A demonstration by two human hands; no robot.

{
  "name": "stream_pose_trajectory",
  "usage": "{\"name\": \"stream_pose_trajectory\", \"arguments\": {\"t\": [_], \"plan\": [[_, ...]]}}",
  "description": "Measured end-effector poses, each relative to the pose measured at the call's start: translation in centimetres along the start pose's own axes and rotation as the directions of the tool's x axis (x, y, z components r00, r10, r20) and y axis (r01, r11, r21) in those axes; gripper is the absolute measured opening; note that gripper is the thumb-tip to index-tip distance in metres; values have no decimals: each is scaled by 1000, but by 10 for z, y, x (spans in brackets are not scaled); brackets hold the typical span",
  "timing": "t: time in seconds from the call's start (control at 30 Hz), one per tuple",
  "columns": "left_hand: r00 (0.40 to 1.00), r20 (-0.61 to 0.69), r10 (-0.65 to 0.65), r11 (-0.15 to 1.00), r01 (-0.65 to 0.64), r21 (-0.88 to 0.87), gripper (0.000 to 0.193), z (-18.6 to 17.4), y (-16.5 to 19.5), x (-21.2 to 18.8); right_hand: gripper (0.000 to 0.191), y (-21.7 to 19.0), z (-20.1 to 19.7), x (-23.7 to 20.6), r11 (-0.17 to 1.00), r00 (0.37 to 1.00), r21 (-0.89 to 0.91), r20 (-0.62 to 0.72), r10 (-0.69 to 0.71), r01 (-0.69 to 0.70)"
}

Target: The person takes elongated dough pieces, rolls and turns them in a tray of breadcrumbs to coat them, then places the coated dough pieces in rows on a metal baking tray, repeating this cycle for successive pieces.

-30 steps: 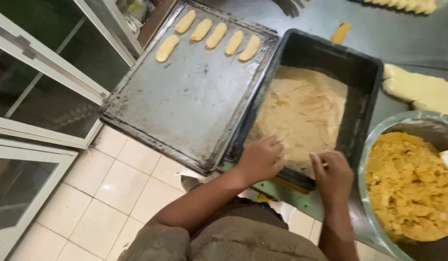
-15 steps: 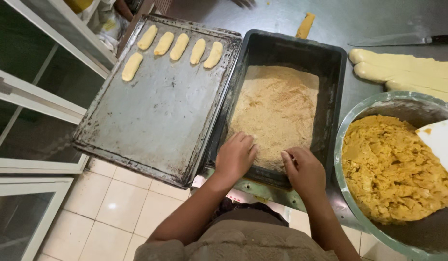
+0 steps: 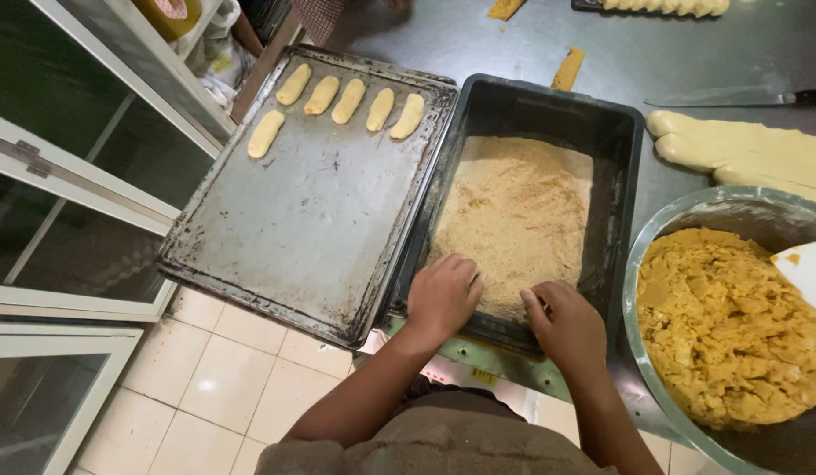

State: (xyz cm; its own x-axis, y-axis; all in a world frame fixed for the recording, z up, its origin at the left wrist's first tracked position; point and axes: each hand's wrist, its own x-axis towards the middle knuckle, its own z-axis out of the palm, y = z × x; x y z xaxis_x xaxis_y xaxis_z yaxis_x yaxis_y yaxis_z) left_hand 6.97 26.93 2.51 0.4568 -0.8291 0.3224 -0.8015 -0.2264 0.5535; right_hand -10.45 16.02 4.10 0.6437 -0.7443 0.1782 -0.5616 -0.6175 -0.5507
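The view is sitting closer than half a second ago, with both hands remaining pressed into the crumbs (image 3: 518, 220). One baking tray (image 3: 293, 220) is carrying six dough sticks (image 3: 337, 101); one black tub (image 3: 548, 114) is holding crumbs. The left hand (image 3: 443, 295) and right hand (image 3: 566, 325) are curling loosely, grip contents hidden.

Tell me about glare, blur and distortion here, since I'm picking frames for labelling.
Head view: sharp at both hands, left hand and right hand, in the crumb tub; soft glare on the steel table; dim glass door at left; mild wide-angle bending at the edges.
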Motion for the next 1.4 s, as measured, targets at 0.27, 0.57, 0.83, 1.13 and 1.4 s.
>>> {"name": "stream_pose_trajectory", "arguments": {"t": [0.27, 0.57, 0.83, 1.13, 1.4], "plan": [[1000, -7, -1, 999, 1, -44, 15, 2, -2, -2, 24, 10, 1, -8, 995, 997, 77, 56, 56, -60], [987, 129, -92, 992, 80, 98, 18, 29, -9, 28, 22, 68, -35, 127, 969, 957, -185, 270, -107, 161], [948, 302, -103, 974, 34, 225, 19, 72, -20, 137, 35, 23, 54, 174, 846, 496, -512, 779, 383, 150], [821, 520, -236, 951, 85, 298, 36, 55, -51, 166, 43, 10, 53, 179, 991, 567, -17, 819, 90, -132], [746, 255, 616, 772, -635, -7, 25, 95, -75, 116, 52, 55, 80, 165, 870, 421, -446, 844, 332, 210]]}}
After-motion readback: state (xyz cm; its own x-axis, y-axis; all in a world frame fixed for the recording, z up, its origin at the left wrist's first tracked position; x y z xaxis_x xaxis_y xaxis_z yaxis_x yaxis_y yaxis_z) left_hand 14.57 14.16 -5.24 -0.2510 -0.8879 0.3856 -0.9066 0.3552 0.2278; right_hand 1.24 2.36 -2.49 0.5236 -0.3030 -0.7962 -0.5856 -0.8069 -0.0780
